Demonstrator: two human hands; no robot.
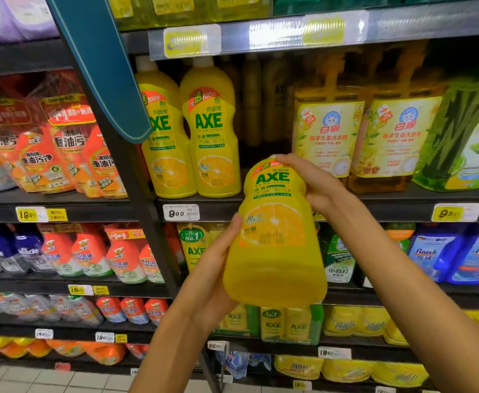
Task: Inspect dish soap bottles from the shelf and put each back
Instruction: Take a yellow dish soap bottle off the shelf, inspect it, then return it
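Before the shelf (346, 194), left hand (210, 282) and right hand (314, 185) clasp the AXE bottle (275, 239), neck tilted away.

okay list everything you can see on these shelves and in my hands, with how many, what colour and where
held AXE bottle: one, yellow, tilted, in front of the shelves
shelved AXE bottles: two in front, yellow, upright on the shelf behind the held one
cat-logo refill packs: two, yellow, right of the gap
orange pouches: several, left bay
blue Finish bottles: at least two, lower right
price tag: one, white, reads 9.90
left hand: holds the bottle's base
right hand: holds its top
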